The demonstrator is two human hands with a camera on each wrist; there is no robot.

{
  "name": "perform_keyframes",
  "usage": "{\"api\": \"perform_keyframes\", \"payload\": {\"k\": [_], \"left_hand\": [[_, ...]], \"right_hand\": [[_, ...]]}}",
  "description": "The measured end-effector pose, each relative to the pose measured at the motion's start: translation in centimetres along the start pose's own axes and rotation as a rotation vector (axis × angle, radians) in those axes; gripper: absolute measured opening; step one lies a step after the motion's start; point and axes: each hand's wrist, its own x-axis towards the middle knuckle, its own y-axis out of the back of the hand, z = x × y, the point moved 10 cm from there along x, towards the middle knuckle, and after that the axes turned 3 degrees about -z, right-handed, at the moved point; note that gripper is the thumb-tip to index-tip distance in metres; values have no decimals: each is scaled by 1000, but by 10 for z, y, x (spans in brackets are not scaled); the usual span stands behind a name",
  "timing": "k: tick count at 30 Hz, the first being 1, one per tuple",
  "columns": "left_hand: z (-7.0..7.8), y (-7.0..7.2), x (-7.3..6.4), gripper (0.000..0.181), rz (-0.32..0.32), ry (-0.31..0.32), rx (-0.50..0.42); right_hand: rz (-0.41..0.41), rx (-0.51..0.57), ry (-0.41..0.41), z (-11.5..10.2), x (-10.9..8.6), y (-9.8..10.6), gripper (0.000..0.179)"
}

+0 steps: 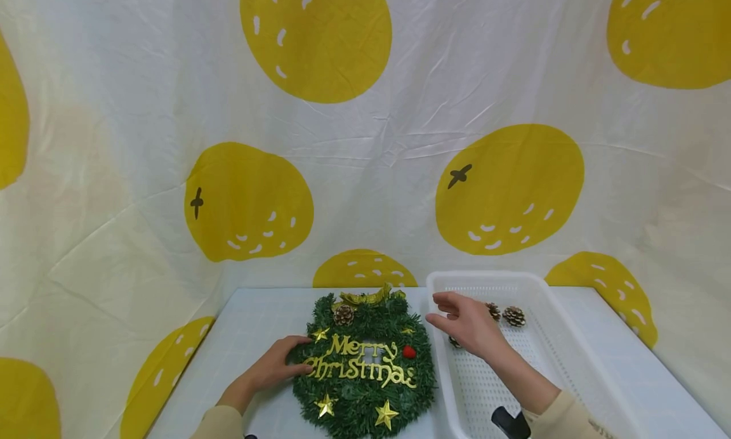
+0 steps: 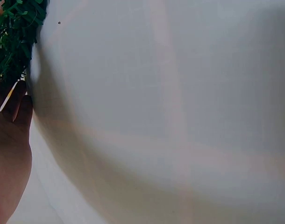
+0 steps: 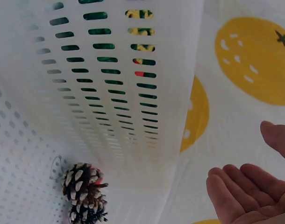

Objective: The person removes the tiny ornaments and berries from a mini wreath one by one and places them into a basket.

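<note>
A green tinsel wreath [image 1: 356, 401] lies on the table with a gold "Merry Christmas" sign [image 1: 337, 346] across its middle. It carries a gold bow [image 1: 365, 297], a pine cone [image 1: 344, 315], a red ball [image 1: 409, 352] and several gold stars [image 1: 386, 415]. At the wreath's left edge, my left hand [image 1: 276, 365] touches the greenery, thumb and fingers spread apart. My right hand [image 1: 469, 325] hovers over the left side of a white plastic basket [image 1: 449, 394], palm facing left, fingers loosely bent around nothing. Pine cones [image 1: 514, 316] lie in the basket, one partly hidden by that hand.
The perforated basket wall [image 3: 119, 93] rises just right of the wreath. Behind the white table [image 1: 251, 315] hangs a pale cloth [image 1: 377, 191] printed with yellow fruit. A black strap end [image 1: 510, 422] shows by my right sleeve.
</note>
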Motion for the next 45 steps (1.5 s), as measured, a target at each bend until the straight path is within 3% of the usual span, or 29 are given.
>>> {"api": "perform_keyframes", "payload": {"k": [16,23,34,45], "left_hand": [[1,0,-2,64,11,-14,7],[1,-1,0,67,0,0,4],[2,-1,-1,66,8,-12,-1],[7,1,-4,65,11,-13,-1]], "right_hand": [[15,202,-11,-30,-25,-6,53],[25,284,-13,-46,-34,-18,50],[103,286,36,-70,-33,-46,57],[139,279,41,-76,-31,-69,63]]}}
